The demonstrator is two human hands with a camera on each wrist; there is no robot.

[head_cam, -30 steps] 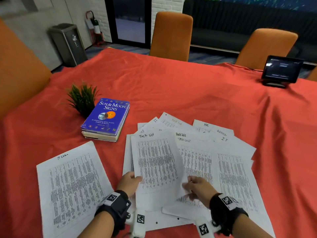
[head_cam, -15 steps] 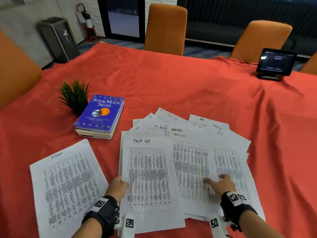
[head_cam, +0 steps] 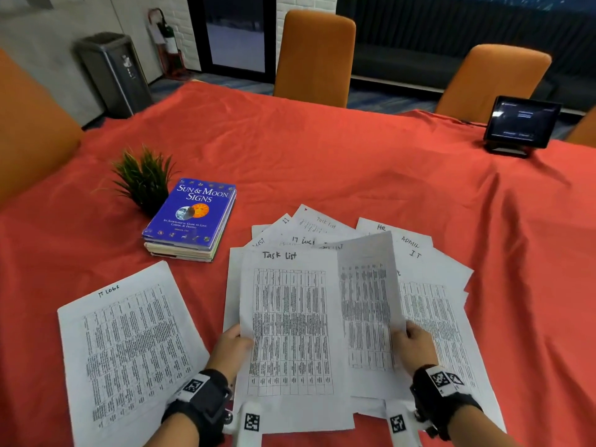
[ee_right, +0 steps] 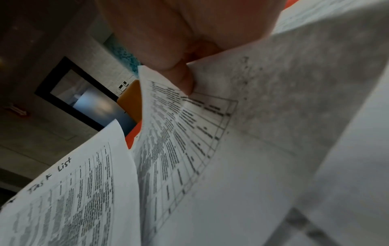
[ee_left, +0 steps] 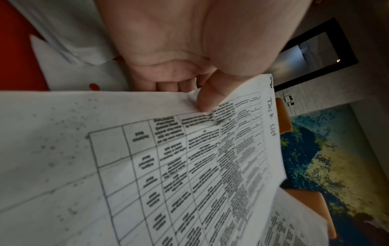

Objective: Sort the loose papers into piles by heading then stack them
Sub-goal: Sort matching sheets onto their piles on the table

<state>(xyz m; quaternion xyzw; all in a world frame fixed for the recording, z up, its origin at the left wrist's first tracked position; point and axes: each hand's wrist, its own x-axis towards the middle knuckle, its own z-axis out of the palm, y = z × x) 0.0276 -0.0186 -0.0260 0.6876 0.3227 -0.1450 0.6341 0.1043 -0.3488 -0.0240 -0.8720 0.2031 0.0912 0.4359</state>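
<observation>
1. We cannot read the printed tables on any sheet; only the handwritten headings are legible. In the fanned pile of loose papers (head_cam: 429,285) most headings are partly covered, and we make out "IT Logs", "HR", "Admin" and "IT" at the far edge.
2. The heading of the raised sheet (head_cam: 367,311) is in shadow and hard to make out in the head view. In the right wrist view its top edge runs out of sight.
3. Both wrist views are filled by palm and paper, so little of the tabletop (head_cam: 322,162) shows there.
4. We see no container here. The piles lie straight on the red cloth.
5. The left hand (head_cam: 230,351) pinches the left edge of the "Task List" sheet (head_cam: 290,333). In the left wrist view the thumb (ee_left: 210,98) presses on the printed face and the fingers (ee_left: 168,84) curl beneath.
6. The right hand (head_cam: 416,345) pinches the right edge of the raised sheet, which stands tilted up just beside the "Task List" sheet, over the pile. Its thumb (ee_right: 185,78) lies on the printed side.
7. A single "IT Logs" sheet (head_cam: 129,346) lies flat to the left, apart from the pile.
8. A blue book (head_cam: 190,217) and a small plant (head_cam: 145,179) sit beyond it, with a tablet (head_cam: 521,122) at the far right.
</observation>
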